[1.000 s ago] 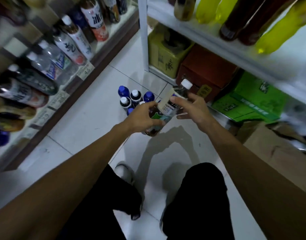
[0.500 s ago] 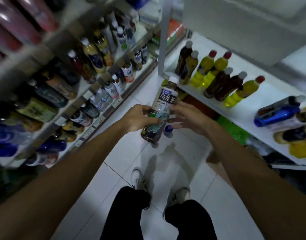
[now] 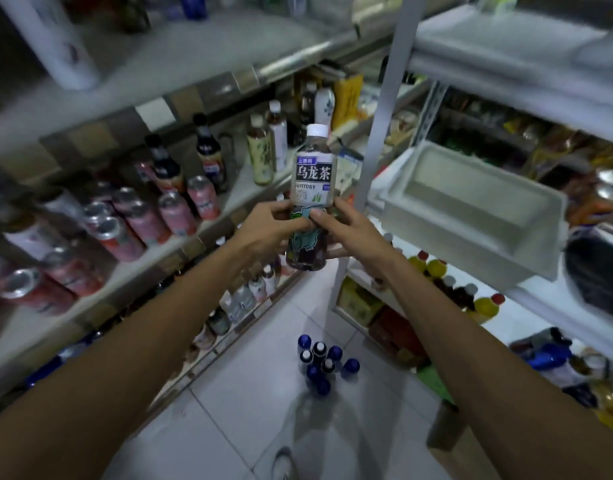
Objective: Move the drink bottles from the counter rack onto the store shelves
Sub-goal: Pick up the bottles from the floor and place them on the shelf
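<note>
Head view: two bare forearms are seen reaching from the lower corners toward the middle of the frame. A tea bottle (image 3: pixel 312 178) with a white cap and a dark label is held upright at the centre, raised in the air in the aisle. Its lower half is gripped by the left hand (image 3: pixel 267 232) from the left and by the right hand (image 3: pixel 352 232) from the right. The fingers (image 3: pixel 275 208) of both are curled round the bottle, with the thumbs laid on its front.

Lower down, at lower centre, a cluster of blue bottles (image 3: pixel 320 362) is stood on the tiled floor (image 3: pixel 256 417). The toe of a shoe (image 3: pixel 283 462) is cut by the bottom edge.

At the left, pink cans (image 3: pixel 173 213) are lined up on a left shelf (image 3: pixel 142 271), with dark and pale bottles ranged behind them. At the right, a white foam tray (image 3: pixel 471 209) is set on a white shelf (image 3: pixel 547 292). Yellow bottles (image 3: pixel 433 268) with red caps are ranged on the lower shelf (image 3: pixel 499 327). A grey upright post (image 3: pixel 378 133) is seen just behind the held bottle.
</note>
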The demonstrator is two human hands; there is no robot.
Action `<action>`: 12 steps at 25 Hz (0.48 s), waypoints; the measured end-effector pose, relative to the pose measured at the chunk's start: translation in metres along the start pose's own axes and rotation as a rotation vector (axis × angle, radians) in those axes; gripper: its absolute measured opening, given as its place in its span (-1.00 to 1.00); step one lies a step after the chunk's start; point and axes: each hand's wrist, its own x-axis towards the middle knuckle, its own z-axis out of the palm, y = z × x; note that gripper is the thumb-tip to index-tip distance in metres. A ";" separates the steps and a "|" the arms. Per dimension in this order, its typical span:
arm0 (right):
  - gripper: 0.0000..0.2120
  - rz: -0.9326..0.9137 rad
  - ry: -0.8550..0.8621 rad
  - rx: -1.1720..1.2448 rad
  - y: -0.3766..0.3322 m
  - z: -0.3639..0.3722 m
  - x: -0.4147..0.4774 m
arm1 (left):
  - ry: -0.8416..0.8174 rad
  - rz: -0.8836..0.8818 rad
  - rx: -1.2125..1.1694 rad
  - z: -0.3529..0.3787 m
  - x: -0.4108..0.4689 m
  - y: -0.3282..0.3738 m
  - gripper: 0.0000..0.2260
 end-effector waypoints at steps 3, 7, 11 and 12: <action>-0.75 -0.133 0.025 -0.063 -0.045 0.003 0.013 | 0.070 0.070 0.026 -0.015 0.004 0.035 -0.73; -0.64 -0.194 0.018 -0.056 -0.087 0.006 0.042 | 0.124 0.214 0.000 -0.036 0.011 0.078 -0.71; -0.70 -0.251 0.030 -0.099 -0.116 0.008 0.082 | 0.179 0.340 0.200 -0.056 0.023 0.106 -0.64; -0.74 -0.275 0.022 -0.120 -0.125 0.007 0.092 | 0.189 0.347 0.246 -0.062 0.027 0.112 -0.63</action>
